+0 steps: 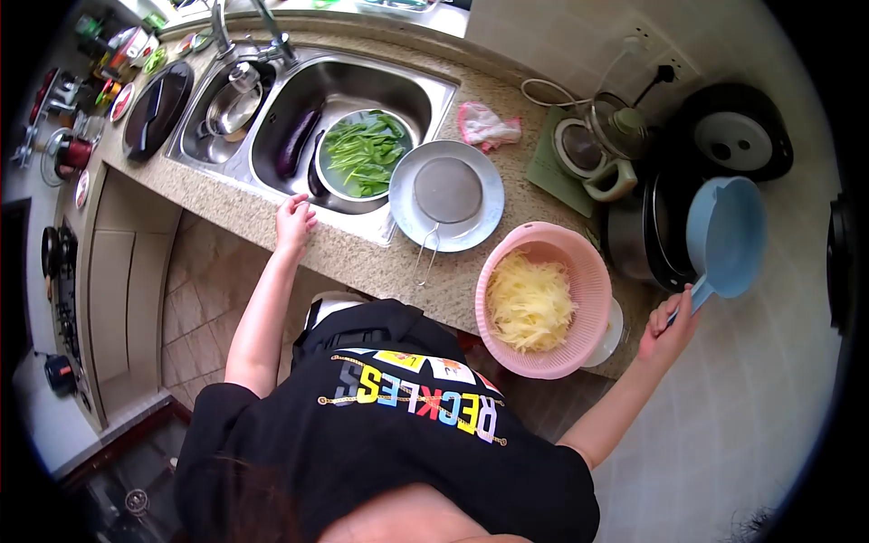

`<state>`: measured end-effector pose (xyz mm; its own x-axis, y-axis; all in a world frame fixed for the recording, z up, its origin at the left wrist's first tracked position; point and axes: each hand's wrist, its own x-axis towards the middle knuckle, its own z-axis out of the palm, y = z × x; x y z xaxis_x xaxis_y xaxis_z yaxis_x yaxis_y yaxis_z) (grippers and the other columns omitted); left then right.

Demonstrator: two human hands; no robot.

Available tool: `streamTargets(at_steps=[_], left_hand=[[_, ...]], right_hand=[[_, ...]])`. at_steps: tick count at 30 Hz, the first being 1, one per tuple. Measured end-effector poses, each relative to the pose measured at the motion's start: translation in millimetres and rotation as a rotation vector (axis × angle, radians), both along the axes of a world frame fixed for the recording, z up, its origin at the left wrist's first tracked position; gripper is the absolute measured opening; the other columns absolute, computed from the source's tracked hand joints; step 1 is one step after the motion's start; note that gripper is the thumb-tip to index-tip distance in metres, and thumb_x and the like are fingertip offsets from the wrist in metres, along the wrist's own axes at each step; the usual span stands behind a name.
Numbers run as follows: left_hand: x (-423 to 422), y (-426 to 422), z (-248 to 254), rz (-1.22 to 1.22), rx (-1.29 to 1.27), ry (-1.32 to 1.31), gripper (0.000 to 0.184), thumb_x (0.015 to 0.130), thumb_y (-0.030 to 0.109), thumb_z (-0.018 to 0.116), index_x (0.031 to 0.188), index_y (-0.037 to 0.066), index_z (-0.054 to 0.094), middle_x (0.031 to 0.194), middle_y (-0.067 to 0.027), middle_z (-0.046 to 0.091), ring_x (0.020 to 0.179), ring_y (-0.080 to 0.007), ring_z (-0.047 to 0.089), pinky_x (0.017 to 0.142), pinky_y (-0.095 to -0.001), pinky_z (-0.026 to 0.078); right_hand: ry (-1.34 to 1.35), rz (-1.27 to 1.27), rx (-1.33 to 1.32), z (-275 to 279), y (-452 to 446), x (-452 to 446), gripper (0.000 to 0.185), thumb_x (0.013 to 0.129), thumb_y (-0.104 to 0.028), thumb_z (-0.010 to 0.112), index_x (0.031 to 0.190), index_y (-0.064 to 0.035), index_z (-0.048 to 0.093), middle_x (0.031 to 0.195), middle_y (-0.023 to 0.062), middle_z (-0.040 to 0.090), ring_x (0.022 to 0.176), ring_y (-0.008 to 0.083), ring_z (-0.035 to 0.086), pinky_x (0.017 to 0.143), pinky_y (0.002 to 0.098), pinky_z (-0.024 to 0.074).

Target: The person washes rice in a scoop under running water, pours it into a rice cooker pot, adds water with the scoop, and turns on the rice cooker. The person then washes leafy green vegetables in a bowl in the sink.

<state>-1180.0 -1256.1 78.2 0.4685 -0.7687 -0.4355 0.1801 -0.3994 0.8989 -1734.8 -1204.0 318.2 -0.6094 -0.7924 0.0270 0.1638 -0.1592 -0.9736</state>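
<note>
My right hand [668, 331] is closed around the handle of a light blue plastic water ladle [735, 240], held up at the right beside the dark pots. Its round bowl points away from me. My left hand [295, 224] is at the front rim of the sink [262, 187], fingers loosely bent and slightly apart, with nothing in it. In the right basin, a bowl of green leaves [367, 154] stands beside a long dark eggplant [297, 145]. A pink colander [593, 271] of pale yellow shreds [531, 303] sits on the counter between my hands.
A mesh strainer [447, 190] lies on a pale plate [489, 213] overlapping the sink's right edge. Behind are a pink-white cloth [489, 125], a kettle [611, 181] and a dark pot [634, 237]. A metal pan [235, 107] sits in the left basin, under the faucet [276, 41].
</note>
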Motion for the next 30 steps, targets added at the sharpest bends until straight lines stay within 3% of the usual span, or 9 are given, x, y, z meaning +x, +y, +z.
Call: streamTargets(at_steps=[5,7,11,15,17,20,25,27,30], left_hand=[[9.8,-1.0,10.4,-0.168,-0.107,-0.225,0.023,0.089,0.013,0.053,0.109,0.004,0.059,0.091,-0.0018,0.059,0.077,-0.0073,0.052,0.066,-0.021,0.043],[22.4,-6.7,-5.8,-0.241,-0.241,-0.3,0.023,0.091,0.017,0.053,0.107,0.003,0.062,0.096,-0.0029,0.062,0.09,-0.0105,0.055,0.081,-0.0238,0.042],[46.6,-12.6,-7.5,-0.451,-0.324,-0.392,0.031,0.092,0.027,0.052,0.111,0.004,0.063,0.103,-0.008,0.062,0.099,-0.0163,0.056,0.087,-0.0283,0.042],[86.5,3.0,19.4,-0.616,-0.461,-0.696,0.042,0.085,0.017,0.059,0.125,0.008,0.052,0.121,-0.0156,0.054,0.115,-0.0288,0.05,0.097,-0.0352,0.039],[115.4,10.9,27.3,-0.637,-0.477,-0.691,0.043,0.085,0.019,0.059,0.126,0.008,0.051,0.124,-0.0167,0.052,0.118,-0.0304,0.047,0.099,-0.0367,0.038],[162.7,25.9,36.4,-0.675,-0.402,-0.769,0.043,0.085,0.019,0.059,0.125,0.008,0.052,0.126,-0.0175,0.051,0.119,-0.0316,0.047,0.099,-0.038,0.038],[225.9,56.6,55.7,-0.639,-0.366,-0.835,0.039,0.084,0.018,0.059,0.122,0.008,0.054,0.123,-0.018,0.053,0.114,-0.032,0.05,0.097,-0.0379,0.04],[248.2,67.5,59.4,-0.558,-0.33,-0.661,0.037,0.084,0.016,0.058,0.119,0.007,0.056,0.118,-0.0179,0.056,0.11,-0.0316,0.054,0.093,-0.0369,0.043],[272.1,76.9,50.6,-0.461,-0.305,-0.678,0.034,0.083,0.008,0.058,0.117,0.006,0.058,0.112,-0.0159,0.059,0.105,-0.0265,0.058,0.088,-0.0329,0.047]], right_hand=[[-0.046,0.283,0.179,3.7,17.2,91.2,0.025,0.088,-0.012,0.053,0.109,-0.0004,0.046,0.066,-0.001,0.044,0.043,0.0022,0.036,0.035,0.0154,0.0277],[-0.122,0.37,0.278,-1.7,17.4,137.0,0.028,0.088,-0.012,0.054,0.112,0.0007,0.047,0.067,0.0005,0.045,0.044,0.003,0.038,0.037,0.0145,0.029],[-0.312,0.568,0.338,-38.5,-3.3,204.4,0.024,0.089,-0.014,0.054,0.108,-0.0002,0.048,0.068,0.0007,0.045,0.046,0.0043,0.038,0.04,0.0165,0.0275],[-0.399,0.533,0.313,-69.0,-44.5,267.1,0.017,0.091,-0.015,0.053,0.105,-0.0059,0.049,0.07,0.0004,0.046,0.049,0.0065,0.04,0.042,0.019,0.0274],[-0.36,0.475,0.279,-82.1,-66.5,294.5,0.014,0.089,-0.016,0.055,0.097,-0.0066,0.048,0.069,0.0009,0.047,0.048,0.008,0.042,0.04,0.0208,0.0299],[-0.336,0.414,0.249,-101.7,-101.0,319.9,0.016,0.089,-0.018,0.057,0.083,-0.0099,0.044,0.068,0.0001,0.047,0.049,0.0089,0.044,0.04,0.0216,0.0317],[-0.31,0.24,0.176,-145.3,-173.6,331.3,0.012,0.088,-0.015,0.058,0.083,-0.0086,0.05,0.066,0.0003,0.049,0.049,0.0097,0.048,0.039,0.0219,0.0357],[-0.291,0.18,0.198,-149.3,-201.4,340.7,0.012,0.088,-0.014,0.058,0.08,-0.0081,0.051,0.065,0.0001,0.049,0.048,0.0096,0.048,0.037,0.0215,0.0361],[-0.386,0.137,0.194,-183.0,-246.1,329.0,0.012,0.088,-0.014,0.057,0.079,-0.0074,0.051,0.062,-0.0002,0.049,0.047,0.01,0.049,0.035,0.021,0.0391]])
